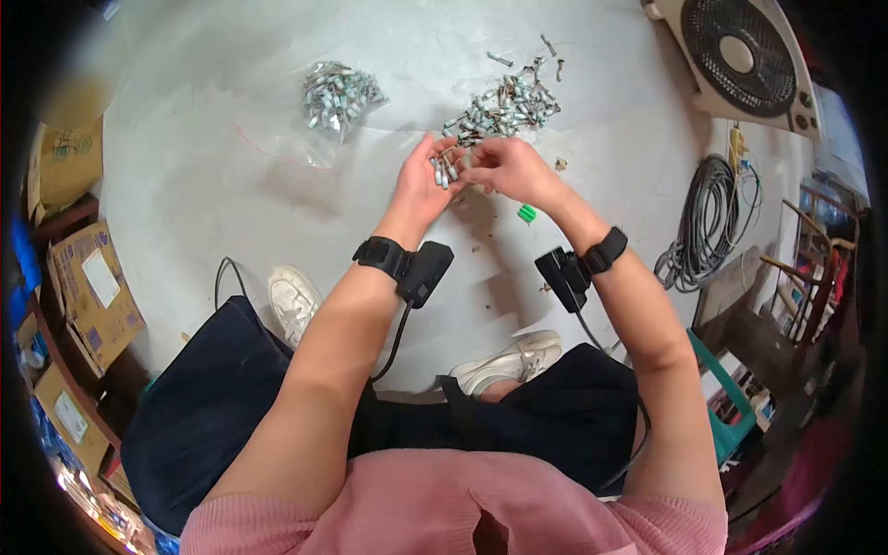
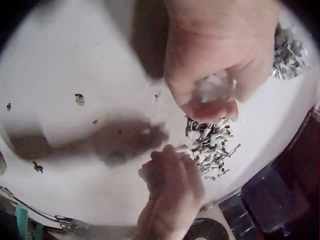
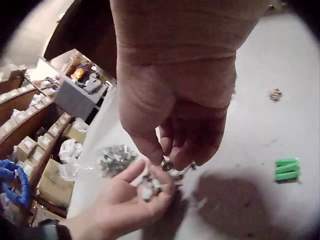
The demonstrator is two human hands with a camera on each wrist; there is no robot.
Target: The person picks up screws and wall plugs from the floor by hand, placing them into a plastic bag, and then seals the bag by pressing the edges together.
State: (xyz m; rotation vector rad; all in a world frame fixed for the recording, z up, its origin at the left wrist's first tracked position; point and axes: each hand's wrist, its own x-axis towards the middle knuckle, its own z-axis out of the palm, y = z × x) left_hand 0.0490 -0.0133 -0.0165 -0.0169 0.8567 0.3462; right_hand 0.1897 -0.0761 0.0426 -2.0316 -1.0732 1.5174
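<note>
Small metal bolts with pale sleeves (image 1: 444, 173) lie in my left hand (image 1: 425, 180), which is turned palm up with its fingers curled round them. My right hand (image 1: 509, 170) is close over that palm. In the right wrist view, its thumb and fingers pinch a small bolt (image 3: 167, 164), whose round dark end shows. A loose pile of the same bolts (image 1: 507, 109) lies on the floor just beyond both hands. Left of the pile stands a clear plastic bag (image 1: 340, 97) filled with more of them.
A few green cylinders (image 1: 526, 214) lie side by side on the floor near my right wrist. At the upper right stand a box fan (image 1: 737, 55) and a coil of black cable (image 1: 696, 222). Cardboard boxes (image 1: 95, 282) line the left. My shoes (image 1: 294, 303) are below the hands.
</note>
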